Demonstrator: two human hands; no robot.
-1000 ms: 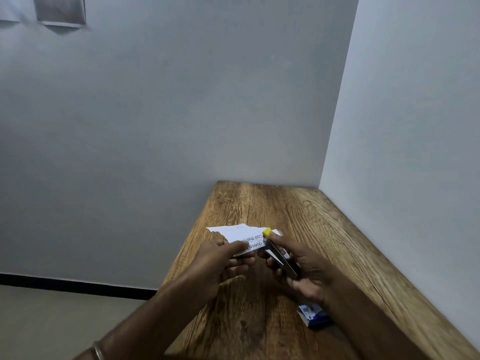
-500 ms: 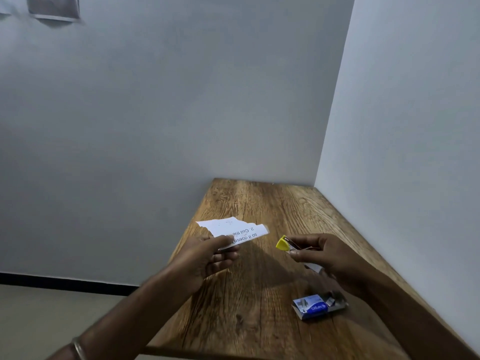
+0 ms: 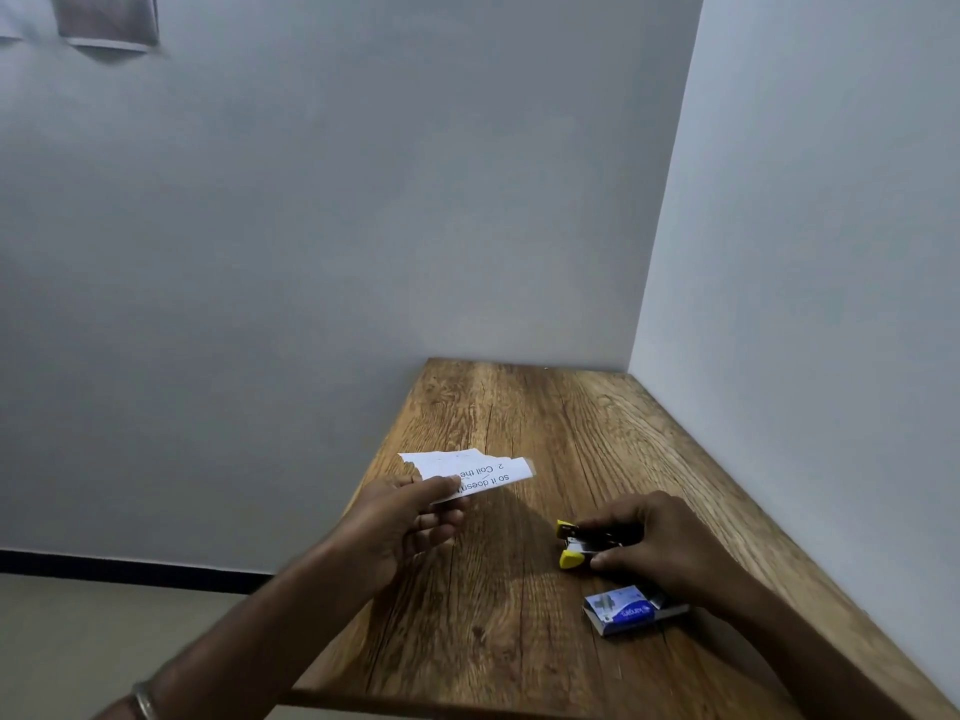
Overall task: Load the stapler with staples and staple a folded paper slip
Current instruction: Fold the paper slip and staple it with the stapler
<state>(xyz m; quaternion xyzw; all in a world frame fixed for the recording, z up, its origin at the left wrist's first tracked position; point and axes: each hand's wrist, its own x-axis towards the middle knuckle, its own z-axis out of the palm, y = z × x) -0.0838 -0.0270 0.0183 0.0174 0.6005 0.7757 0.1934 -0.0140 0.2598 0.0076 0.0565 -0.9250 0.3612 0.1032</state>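
Note:
My left hand [image 3: 402, 517] pinches a folded white paper slip [image 3: 467, 472] with printed text, holding it a little above the table near its left edge. My right hand [image 3: 654, 543] rests low on the table, fingers closed around a small black stapler with yellow tips [image 3: 576, 544]. The stapler's yellow ends point left and it touches or nearly touches the wood. Paper and stapler are well apart. A blue staple box [image 3: 626, 610] lies half slid open just in front of my right hand.
The wooden table [image 3: 519, 641] fills a corner, with a grey wall behind and a white wall close along its right side. Its left edge drops off to the floor. A grey sheet [image 3: 106, 18] hangs high on the far wall.
The stapler came off the paper. My right hand carried it right and down to the table beside the staple box. My left hand kept the slip and drifted slightly left.

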